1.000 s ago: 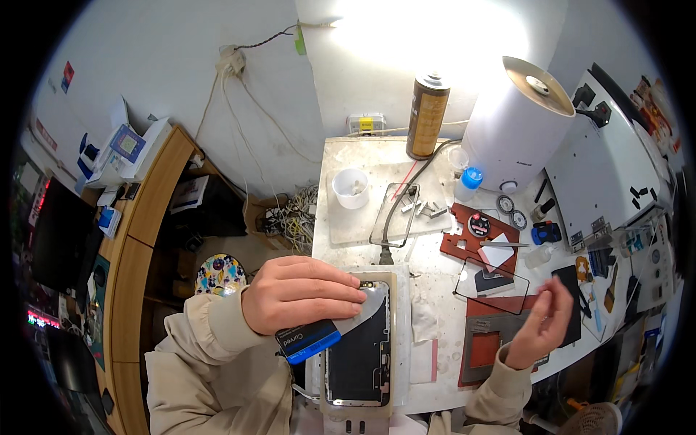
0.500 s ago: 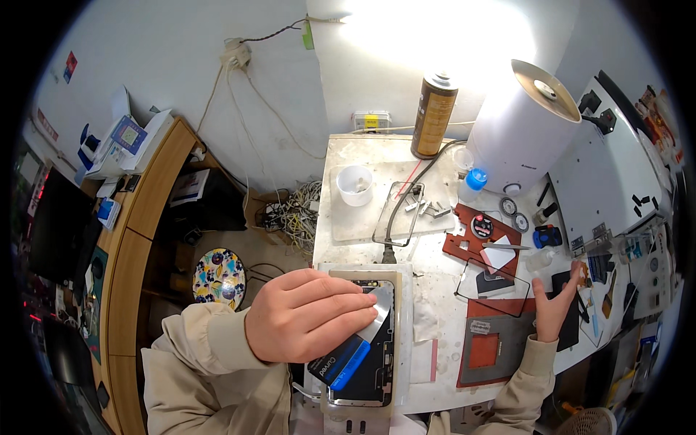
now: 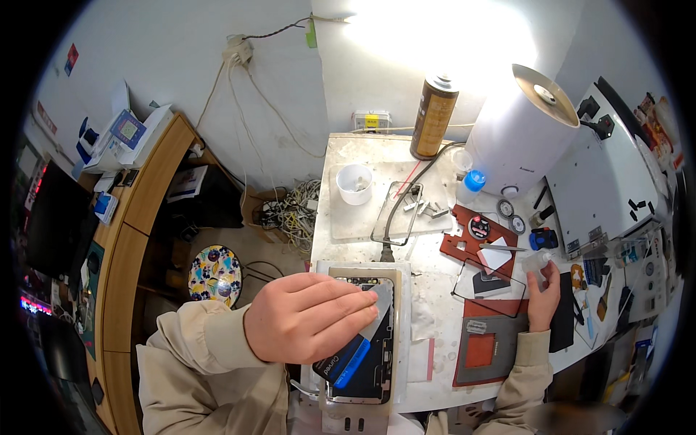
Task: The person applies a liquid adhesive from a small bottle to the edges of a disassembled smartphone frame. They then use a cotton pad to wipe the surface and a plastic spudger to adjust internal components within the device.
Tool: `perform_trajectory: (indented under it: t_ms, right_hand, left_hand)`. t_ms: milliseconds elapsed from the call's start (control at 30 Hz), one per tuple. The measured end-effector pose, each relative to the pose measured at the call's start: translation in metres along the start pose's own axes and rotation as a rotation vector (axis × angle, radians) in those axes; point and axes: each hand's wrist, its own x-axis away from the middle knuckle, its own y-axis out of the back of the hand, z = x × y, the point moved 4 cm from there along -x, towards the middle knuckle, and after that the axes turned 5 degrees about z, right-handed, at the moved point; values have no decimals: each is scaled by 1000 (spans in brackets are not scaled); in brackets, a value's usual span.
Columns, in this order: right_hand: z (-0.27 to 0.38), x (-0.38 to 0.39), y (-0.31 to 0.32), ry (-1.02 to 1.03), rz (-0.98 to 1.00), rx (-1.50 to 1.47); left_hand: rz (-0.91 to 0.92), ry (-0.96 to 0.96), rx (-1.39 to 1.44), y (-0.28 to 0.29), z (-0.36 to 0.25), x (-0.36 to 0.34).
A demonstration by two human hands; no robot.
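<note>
My left hand (image 3: 308,319) is closed over a thin metal pry blade (image 3: 375,319) with a black and blue grip. The fingertips press on the blade, which lies slanted across an opened phone (image 3: 378,370) with its inner parts showing. The phone rests in a pale holder plate (image 3: 401,341) at the bench's front edge. On the right, my right hand (image 3: 544,301) has its thumb and fingers round a small clear bottle (image 3: 536,261). The palm side and part of the bottle are hidden by the fingers.
Beyond the phone stand a white cup (image 3: 354,185), a brown spray can (image 3: 434,116), a blue-capped bottle (image 3: 471,186) and a tall white cylinder appliance (image 3: 522,138). A red-brown fixture (image 3: 460,250), tweezers (image 3: 504,248) and a grey mat (image 3: 496,370) lie on the right.
My right hand has gone from spread fingers to closing round the small clear bottle, a little to the left. My left hand stays nearly still with the blade on the phone.
</note>
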Motion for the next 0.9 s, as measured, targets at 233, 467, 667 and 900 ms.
perform_trajectory:
  t_ms: [233, 467, 667, 900]
  right_hand:
    - [8, -6, -9, 63, -39, -92]
    - [106, 31, -5, 418, 7, -75]
    - [231, 73, -2, 795, 197, -2]
    - [302, 89, -10, 1057, 229, 169]
  left_hand:
    - [-64, -66, 23, -1, 12, -1]
    - [-94, 4, -32, -1, -3, -2]
    - [-110, -38, -15, -3, 0, 1]
    - [-135, -73, 40, -8, 10, 6]
